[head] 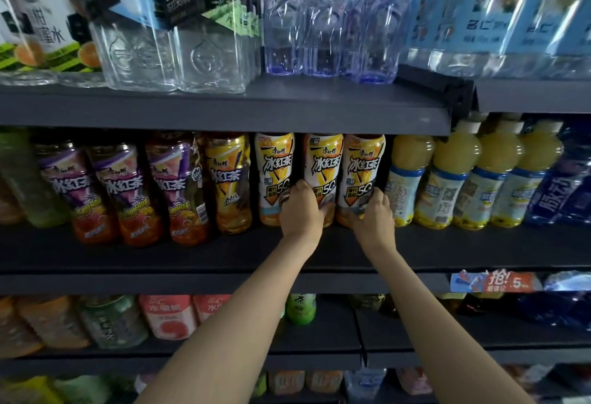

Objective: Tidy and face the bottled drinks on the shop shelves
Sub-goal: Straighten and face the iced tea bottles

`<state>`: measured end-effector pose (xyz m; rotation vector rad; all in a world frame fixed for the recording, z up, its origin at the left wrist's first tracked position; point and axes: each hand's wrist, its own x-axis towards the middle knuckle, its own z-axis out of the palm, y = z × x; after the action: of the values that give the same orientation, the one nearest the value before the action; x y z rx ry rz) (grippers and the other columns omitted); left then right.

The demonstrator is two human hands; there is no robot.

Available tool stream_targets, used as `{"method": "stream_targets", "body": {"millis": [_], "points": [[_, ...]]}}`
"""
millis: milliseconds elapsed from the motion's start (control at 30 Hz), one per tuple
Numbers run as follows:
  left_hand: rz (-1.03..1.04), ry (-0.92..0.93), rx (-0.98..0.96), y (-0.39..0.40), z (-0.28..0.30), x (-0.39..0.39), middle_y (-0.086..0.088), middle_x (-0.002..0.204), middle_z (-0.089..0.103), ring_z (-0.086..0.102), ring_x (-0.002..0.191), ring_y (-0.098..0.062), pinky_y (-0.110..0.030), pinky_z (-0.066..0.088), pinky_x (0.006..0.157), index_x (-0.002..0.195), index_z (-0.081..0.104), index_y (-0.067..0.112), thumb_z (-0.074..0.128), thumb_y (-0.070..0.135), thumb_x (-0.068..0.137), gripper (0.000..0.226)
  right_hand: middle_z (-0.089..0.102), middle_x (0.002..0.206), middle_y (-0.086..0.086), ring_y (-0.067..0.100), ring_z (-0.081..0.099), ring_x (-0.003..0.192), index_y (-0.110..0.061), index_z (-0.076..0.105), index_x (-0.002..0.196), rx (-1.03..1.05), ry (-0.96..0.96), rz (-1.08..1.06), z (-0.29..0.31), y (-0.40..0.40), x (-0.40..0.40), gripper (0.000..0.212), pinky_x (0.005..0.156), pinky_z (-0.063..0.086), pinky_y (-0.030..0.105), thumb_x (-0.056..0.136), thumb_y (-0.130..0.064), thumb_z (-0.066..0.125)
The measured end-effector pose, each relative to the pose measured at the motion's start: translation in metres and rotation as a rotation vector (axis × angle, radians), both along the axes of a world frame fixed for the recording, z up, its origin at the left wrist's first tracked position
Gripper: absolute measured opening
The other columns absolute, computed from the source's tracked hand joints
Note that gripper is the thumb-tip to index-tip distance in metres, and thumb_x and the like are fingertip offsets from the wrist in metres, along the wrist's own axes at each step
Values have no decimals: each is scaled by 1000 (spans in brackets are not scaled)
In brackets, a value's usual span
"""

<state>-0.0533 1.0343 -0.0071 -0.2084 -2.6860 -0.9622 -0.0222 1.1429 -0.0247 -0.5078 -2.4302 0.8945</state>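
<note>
Three iced tea bottles with white-and-yellow labels stand side by side on the middle shelf (224, 256), labels facing out. My left hand (300, 208) wraps the lower part of the middle iced tea bottle (323, 163), its fingers reaching in between that bottle and the left iced tea bottle (275, 167). My right hand (374, 211) grips the base of the right iced tea bottle (364, 167). All three stand upright, set back from the shelf's front edge.
Purple-labelled tea bottles (124, 192) and a yellow tea bottle (228, 183) stand to the left. Yellow juice bottles (454, 176) and blue bottles (559, 186) stand to the right. Clear soda (182, 29) and water bottles (329, 19) fill the upper shelf; a lower shelf holds more drinks.
</note>
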Motion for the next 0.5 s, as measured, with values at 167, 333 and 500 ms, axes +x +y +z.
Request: {"method": "stream_targets", "body": {"millis": [167, 333, 500], "points": [[-105, 3, -12, -18, -4, 6, -11, 125, 55, 54, 116, -27, -32, 45, 90, 128, 42, 6, 64, 26, 88, 50, 43, 131, 18, 34, 44, 122, 0, 37, 132, -1, 106, -62, 3, -4, 6, 58, 91, 40, 34, 85, -11, 68], [-88, 234, 129, -89, -23, 26, -9, 118, 61, 59, 109, -24, -12, 35, 83, 124, 51, 5, 65, 9, 84, 42, 52, 115, 20, 31, 55, 106, 7, 49, 116, 85, 552, 167, 16, -54, 20, 37, 84, 36, 14, 85, -5, 67], [-46, 199, 97, -129, -28, 35, -10, 126, 55, 52, 117, -24, -11, 30, 88, 132, 44, 5, 60, 3, 85, 50, 33, 147, 20, 29, 32, 136, 6, 19, 144, -37, 273, 358, 25, -111, -24, 73, 104, 29, 22, 90, -16, 63]]}}
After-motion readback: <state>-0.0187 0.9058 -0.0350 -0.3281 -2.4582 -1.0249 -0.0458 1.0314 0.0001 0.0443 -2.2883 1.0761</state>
